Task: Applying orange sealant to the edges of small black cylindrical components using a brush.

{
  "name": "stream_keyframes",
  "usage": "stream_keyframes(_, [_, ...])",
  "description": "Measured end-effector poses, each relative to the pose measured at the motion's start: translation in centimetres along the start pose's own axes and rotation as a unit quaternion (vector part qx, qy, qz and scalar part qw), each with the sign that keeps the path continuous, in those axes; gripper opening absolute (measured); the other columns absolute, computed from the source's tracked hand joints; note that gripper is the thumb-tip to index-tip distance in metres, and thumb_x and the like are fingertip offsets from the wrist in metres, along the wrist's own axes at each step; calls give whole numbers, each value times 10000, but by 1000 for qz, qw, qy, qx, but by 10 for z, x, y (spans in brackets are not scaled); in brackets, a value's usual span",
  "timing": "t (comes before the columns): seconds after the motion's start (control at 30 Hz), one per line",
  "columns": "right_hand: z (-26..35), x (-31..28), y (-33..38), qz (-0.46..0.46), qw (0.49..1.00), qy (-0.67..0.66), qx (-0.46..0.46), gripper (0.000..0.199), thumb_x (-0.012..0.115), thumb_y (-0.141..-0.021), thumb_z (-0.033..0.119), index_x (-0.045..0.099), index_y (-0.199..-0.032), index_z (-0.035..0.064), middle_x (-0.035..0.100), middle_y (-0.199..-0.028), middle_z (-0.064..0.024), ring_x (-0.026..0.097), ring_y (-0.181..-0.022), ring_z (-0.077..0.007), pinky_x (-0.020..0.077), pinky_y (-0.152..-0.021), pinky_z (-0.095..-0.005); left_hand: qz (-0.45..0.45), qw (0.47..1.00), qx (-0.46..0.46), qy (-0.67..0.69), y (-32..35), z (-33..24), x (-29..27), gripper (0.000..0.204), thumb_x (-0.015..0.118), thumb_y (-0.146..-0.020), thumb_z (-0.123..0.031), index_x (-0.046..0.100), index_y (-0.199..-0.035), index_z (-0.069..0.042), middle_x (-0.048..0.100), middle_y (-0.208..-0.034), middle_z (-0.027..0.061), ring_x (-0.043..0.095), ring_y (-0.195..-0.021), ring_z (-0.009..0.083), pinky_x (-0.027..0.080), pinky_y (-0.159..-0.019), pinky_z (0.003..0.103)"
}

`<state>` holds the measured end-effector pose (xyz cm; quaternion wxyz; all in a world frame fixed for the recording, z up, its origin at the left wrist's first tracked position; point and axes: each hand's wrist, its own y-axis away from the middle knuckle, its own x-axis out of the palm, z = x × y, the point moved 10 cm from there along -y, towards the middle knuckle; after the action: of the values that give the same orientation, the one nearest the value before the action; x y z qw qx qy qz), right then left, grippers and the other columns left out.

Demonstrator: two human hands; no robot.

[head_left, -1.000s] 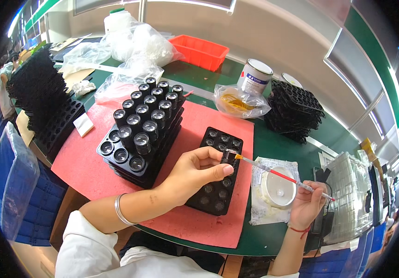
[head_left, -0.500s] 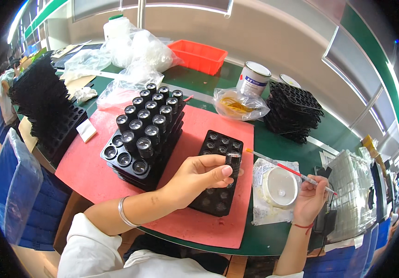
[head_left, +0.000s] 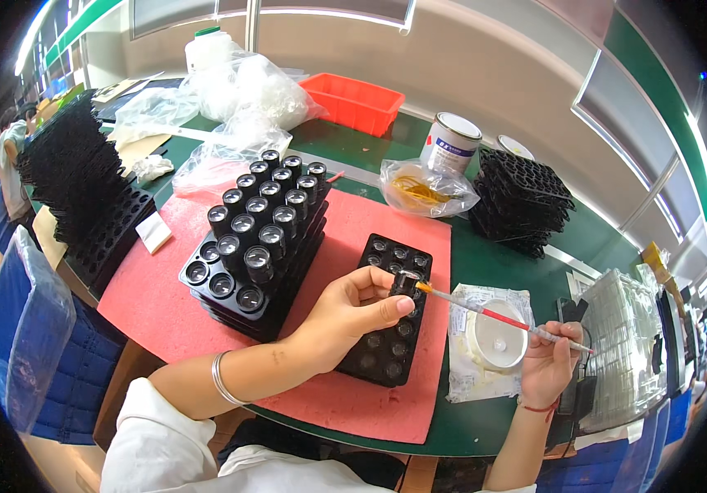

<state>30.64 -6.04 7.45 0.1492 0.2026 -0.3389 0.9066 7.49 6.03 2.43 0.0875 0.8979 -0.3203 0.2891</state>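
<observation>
Between the thumb and fingers of my left hand [head_left: 353, 316] is a black lens barrel [head_left: 405, 283] with a glass top, held over a black tray of lenses [head_left: 394, 368]. My right hand [head_left: 549, 366] grips a thin paintbrush [head_left: 505, 319] with a grey and red handle. The brush tip meets the barrel's upper rim, or lies very close to it. Below the brush, a round white dish [head_left: 497, 338] sits on a stained paper sheet [head_left: 462, 384]. To the left, more black lens barrels [head_left: 242, 224] stand upright in a stack of black trays [head_left: 230, 316].
A pink mat [head_left: 152, 300] lies under the trays on the green table. Behind are a red bin [head_left: 353, 103], clear plastic bags [head_left: 246, 94], a paint can [head_left: 452, 144] and a bag with yellow contents [head_left: 423, 189]. Stacked black trays stand at far left [head_left: 74, 172] and right [head_left: 522, 197].
The brush tip has moved down and left onto or against the lens barrel's rim. My left hand has tilted the barrel slightly and shifted it a little left.
</observation>
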Motion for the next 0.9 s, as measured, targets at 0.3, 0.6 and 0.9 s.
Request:
stream_keyframes(0.3, [3,4,0,9,998,61,-11,185,577,-759,67,485,-906,2,579,-860,-145,577,-804,-208,473,-759,-322,-6,1000,0,-5,-1,0,-2,212,647,-739,-147,488,-857,-72,524,-813,-21,482,-733,39,406,-653,181])
stream_keyframes(0.6, [4,6,-3,1,997,75,-7,161,548,-774,53,495,-914,-7,576,-859,-135,578,-798,-198,474,-746,-288,-3,1000,-26,7,1,2,-2,168,617,-764,-153,507,-864,-74,525,-820,-25,494,-750,28,421,-659,158])
stream_keyframes(0.9, [5,-14,-10,-39,997,65,-3,134,521,-794,51,508,-920,6,571,-882,-126,569,-805,-183,475,-740,-277,47,996,-42,60,0,8,11,202,580,-772,-71,514,-960,-43,574,-941,84,560,-801,102,481,-685,184])
